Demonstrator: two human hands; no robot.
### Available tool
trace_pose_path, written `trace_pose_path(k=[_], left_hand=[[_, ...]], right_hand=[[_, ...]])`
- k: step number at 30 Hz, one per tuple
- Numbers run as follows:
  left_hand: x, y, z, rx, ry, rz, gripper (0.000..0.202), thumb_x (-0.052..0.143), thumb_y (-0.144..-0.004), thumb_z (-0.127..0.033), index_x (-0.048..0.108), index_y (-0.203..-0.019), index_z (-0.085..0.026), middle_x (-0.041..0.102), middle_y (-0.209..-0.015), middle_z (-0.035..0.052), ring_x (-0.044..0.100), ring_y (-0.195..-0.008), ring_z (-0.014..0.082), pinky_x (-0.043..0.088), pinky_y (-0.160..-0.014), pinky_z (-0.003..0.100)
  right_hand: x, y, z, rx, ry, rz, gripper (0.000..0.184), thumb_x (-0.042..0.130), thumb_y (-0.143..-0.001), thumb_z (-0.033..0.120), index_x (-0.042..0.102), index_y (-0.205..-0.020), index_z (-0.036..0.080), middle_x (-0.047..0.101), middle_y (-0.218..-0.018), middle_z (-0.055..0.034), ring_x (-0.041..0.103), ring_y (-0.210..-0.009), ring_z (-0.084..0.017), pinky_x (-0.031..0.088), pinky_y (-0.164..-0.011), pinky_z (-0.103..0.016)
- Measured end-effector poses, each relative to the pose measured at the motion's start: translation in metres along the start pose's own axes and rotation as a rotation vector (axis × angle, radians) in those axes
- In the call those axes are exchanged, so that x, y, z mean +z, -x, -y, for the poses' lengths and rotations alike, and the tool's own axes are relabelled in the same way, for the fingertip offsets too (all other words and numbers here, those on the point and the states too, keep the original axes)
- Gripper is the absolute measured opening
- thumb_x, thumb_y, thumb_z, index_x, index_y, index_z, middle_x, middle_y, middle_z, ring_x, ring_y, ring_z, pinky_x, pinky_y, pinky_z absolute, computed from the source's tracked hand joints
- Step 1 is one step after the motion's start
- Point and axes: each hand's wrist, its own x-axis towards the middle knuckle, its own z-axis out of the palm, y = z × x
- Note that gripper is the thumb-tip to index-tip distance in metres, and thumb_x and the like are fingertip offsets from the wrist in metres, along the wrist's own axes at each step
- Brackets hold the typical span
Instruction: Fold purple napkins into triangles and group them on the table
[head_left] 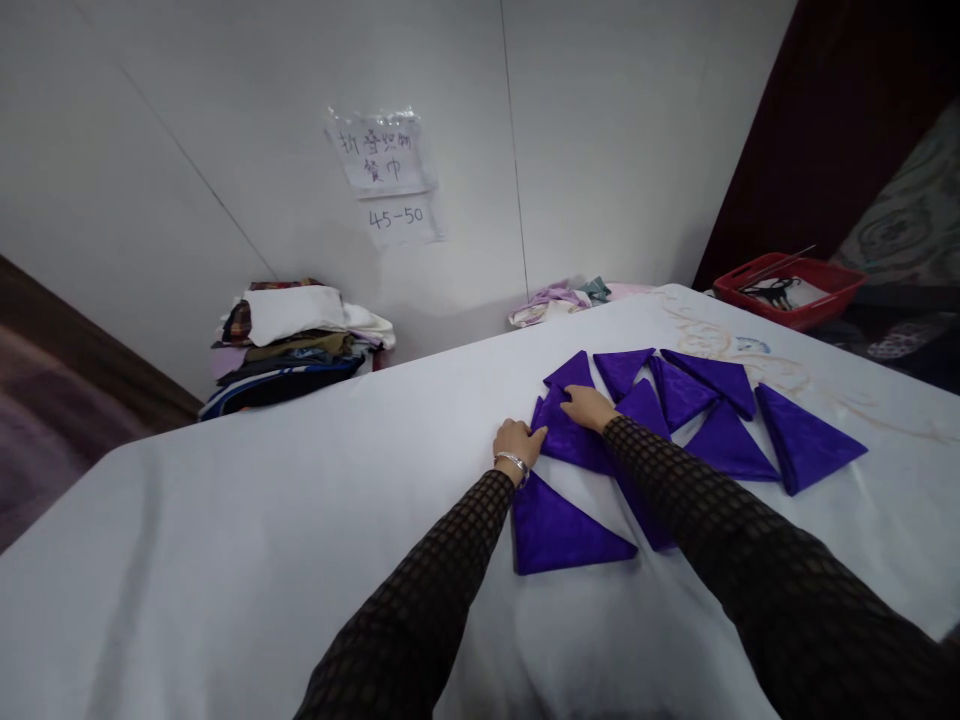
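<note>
Several purple cloth napkins folded into triangles lie on the white tablecloth. My left hand (519,445), with a bracelet at the wrist, is closed on the left edge of one purple napkin (566,432). On the upper part of that same napkin, the fingers of my right hand (589,407) are bent and pinch the cloth. Just below my left hand lies another folded napkin (562,530). A further napkin (643,510) is partly hidden under my right forearm. To the right lie more triangles, the outermost napkin (806,438) standing a little apart.
Stacked folded clothes (292,345) sit beyond the table's far left edge, against the wall. Crumpled pale cloths (555,302) lie at the far edge. A red basket (825,305) with scissors (776,293) stands at the back right. Handwritten paper signs (386,165) hang on the wall.
</note>
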Motion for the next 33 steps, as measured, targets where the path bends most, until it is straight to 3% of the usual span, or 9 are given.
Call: trace_pose_path(k=[3,8,13,21,28,31,33], left_hand=[[0.003,0.001,0.002,0.004,0.023,0.007,0.032,0.054,-0.081,-0.045,0.068,-0.08,-0.016,0.063,-0.098,0.0109,0.058,-0.093,0.0205,0.041,-0.082,0.029],[0.002,0.004,0.008,0.015,0.035,0.02,0.026,0.055,-0.08,-0.041,0.067,-0.08,-0.018,0.064,-0.095,0.0074,0.058,-0.089,0.0179,0.042,-0.08,0.027],[-0.003,0.011,0.012,0.027,-0.023,0.044,0.025,0.055,-0.079,-0.04,0.068,-0.078,-0.019,0.064,-0.099,0.009,0.056,-0.097,0.0224,0.041,-0.082,0.03],[-0.008,0.012,0.011,0.004,-0.086,0.119,0.022,0.057,-0.076,-0.039,0.068,-0.079,-0.02,0.064,-0.103,0.0103,0.056,-0.103,0.0248,0.041,-0.082,0.031],[-0.011,0.011,0.01,-0.033,-0.05,0.143,0.033,0.06,-0.075,-0.038,0.061,-0.101,-0.017,0.063,-0.11,0.0121,0.06,-0.099,0.0229,0.042,-0.079,0.03],[-0.009,0.008,0.012,-0.039,-0.035,0.169,0.025,0.061,-0.074,-0.037,0.063,-0.091,-0.019,0.068,-0.101,0.01,0.062,-0.094,0.0221,0.042,-0.075,0.029],[-0.008,0.007,0.014,-0.044,-0.026,0.175,0.023,0.062,-0.073,-0.038,0.063,-0.088,-0.019,0.069,-0.097,0.0088,0.062,-0.093,0.0215,0.042,-0.073,0.028]], right_hand=[[0.005,-0.005,-0.004,0.014,-0.071,0.003,0.04,0.053,-0.079,0.018,0.059,-0.117,0.008,0.066,-0.104,-0.0151,0.061,-0.095,-0.024,0.043,-0.082,-0.03],[0.008,-0.005,-0.006,0.033,-0.197,0.016,0.05,0.052,-0.08,0.017,0.049,-0.128,0.007,0.068,-0.088,-0.0079,0.06,-0.066,-0.014,0.046,-0.062,-0.024],[0.015,-0.007,-0.004,0.0,-0.276,0.059,0.044,0.053,-0.078,0.014,0.056,-0.122,0.012,0.067,-0.079,-0.0027,0.056,-0.055,-0.01,0.042,-0.05,-0.019],[0.022,-0.015,-0.002,-0.021,-0.184,0.091,0.042,0.059,-0.073,0.012,0.062,-0.116,0.011,0.07,-0.089,-0.0065,0.062,-0.074,-0.015,0.045,-0.067,-0.022],[0.022,-0.012,0.002,-0.071,-0.062,0.073,0.043,0.059,-0.074,0.012,0.059,-0.118,0.01,0.069,-0.098,-0.0097,0.063,-0.09,-0.02,0.045,-0.08,-0.026],[0.021,-0.008,0.005,-0.126,-0.019,0.034,0.047,0.057,-0.077,0.014,0.053,-0.124,0.008,0.064,-0.11,-0.015,0.059,-0.103,-0.025,0.043,-0.088,-0.032],[0.022,-0.005,0.008,-0.187,-0.001,-0.001,0.052,0.055,-0.081,0.019,0.046,-0.131,0.008,0.054,-0.127,-0.017,0.048,-0.119,-0.026,0.036,-0.099,-0.035]])
